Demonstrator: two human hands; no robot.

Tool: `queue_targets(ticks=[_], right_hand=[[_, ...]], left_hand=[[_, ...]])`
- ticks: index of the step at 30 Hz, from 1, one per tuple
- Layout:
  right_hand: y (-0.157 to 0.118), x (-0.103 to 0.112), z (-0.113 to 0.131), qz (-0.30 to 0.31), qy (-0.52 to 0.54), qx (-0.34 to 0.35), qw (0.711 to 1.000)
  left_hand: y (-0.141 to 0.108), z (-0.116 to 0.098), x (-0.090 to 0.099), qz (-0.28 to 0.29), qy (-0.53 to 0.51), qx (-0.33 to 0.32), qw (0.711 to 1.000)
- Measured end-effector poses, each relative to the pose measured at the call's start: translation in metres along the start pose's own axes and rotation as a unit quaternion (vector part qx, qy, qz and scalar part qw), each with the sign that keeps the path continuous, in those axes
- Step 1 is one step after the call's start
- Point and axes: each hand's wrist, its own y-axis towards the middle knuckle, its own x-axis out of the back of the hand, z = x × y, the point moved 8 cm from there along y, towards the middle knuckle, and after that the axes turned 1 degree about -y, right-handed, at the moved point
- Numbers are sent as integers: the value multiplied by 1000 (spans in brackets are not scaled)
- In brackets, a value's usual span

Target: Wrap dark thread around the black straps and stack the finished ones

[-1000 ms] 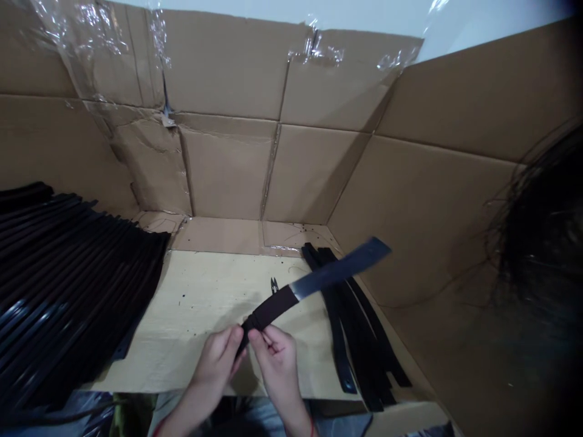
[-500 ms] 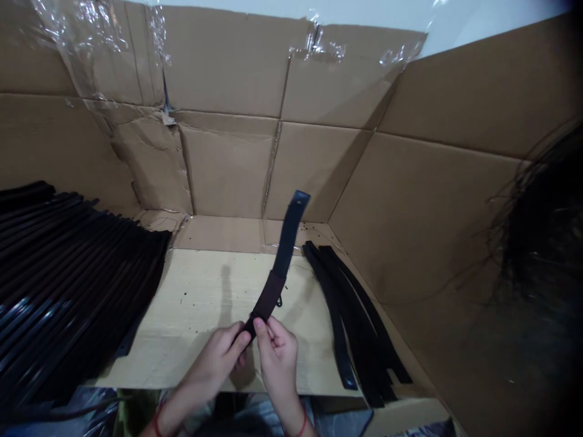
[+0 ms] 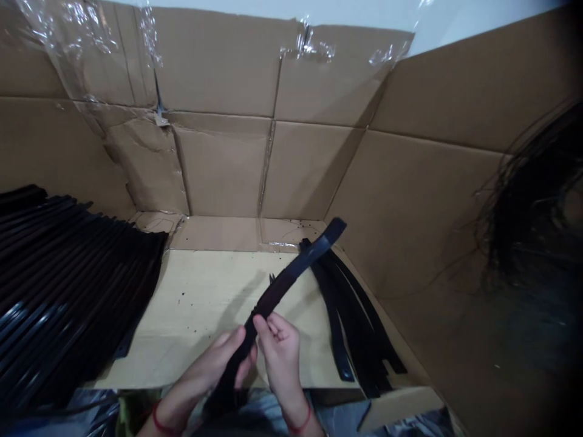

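Note:
A long dark strap (image 3: 276, 290) runs slantwise between my hands, its smooth bluish-black end up and to the right, a dark maroon section below that. My left hand (image 3: 223, 358) is closed round the lower part of the strap, thumb on top. Just to the right, my right hand (image 3: 279, 346) pinches the strap's edge near the maroon section with thumb and fingers. The strap's lower end hangs toward my lap and is partly hidden by my left hand. Behind the strap, the tip of a small pointed dark tool (image 3: 272, 278) shows on the board.
A large fanned pile of dark straps (image 3: 82, 291) covers the left side. Several more black straps (image 3: 359, 321) lie on the right of the pale board (image 3: 195, 303). Taped cardboard walls (image 3: 218, 164) enclose the back and sides. Another person's dark hair (image 3: 537, 200) shows at the right edge.
The strap has tilted over to the right, and more of its lower length now shows below my hands. Both hands keep their grip. The view has shifted slightly.

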Motion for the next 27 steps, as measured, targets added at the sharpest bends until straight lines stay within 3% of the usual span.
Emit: queue_targets(ticks=[2, 5, 6, 8, 10, 11, 14, 15, 19, 21, 23, 24, 25, 27], right_hand=[[2, 2, 2, 2, -10, 6, 1000], [2, -10, -7, 81, 35, -38, 995], [2, -11, -9, 86, 49, -49, 994], [4, -2, -10, 22, 55, -43, 997], [5, 10, -7, -48, 44, -31, 997], [5, 9, -7, -37, 42, -42, 998], [2, -9, -5, 85, 38, -82, 992], [0, -12, -3, 96, 35, -75, 992], [-5, -5, 3, -9, 22, -26, 999], [-6, -16, -2, 50, 18, -59, 997], [-7, -26, -4, 131, 4, -88, 987], [-7, -26, -3, 147, -5, -90, 985], [-6, -23, 0, 141, -14, -80, 987], [-5, -9, 7, 85, -20, -44, 995]], left_hand=[[2, -7, 9, -71, 22, -45, 996], [5, 22, -6, -5, 7, 96, 995], [6, 24, -8, 6, 29, 97, 995], [5, 3, 12, -135, 121, -45, 982], [1, -4, 20, -178, 142, -97, 969], [0, -3, 22, -171, 141, -89, 971], [2, 13, 16, -58, 93, 23, 994], [3, 12, 14, -39, 80, 27, 996], [-1, -6, 23, -132, 99, -71, 984], [-2, 6, 18, -112, 58, -13, 992], [-4, 26, -1, -10, 10, 98, 995], [-6, 30, -6, 20, 2, 123, 992], [-6, 30, -8, 22, 12, 125, 992], [-6, 17, 4, -64, 79, 53, 993]])
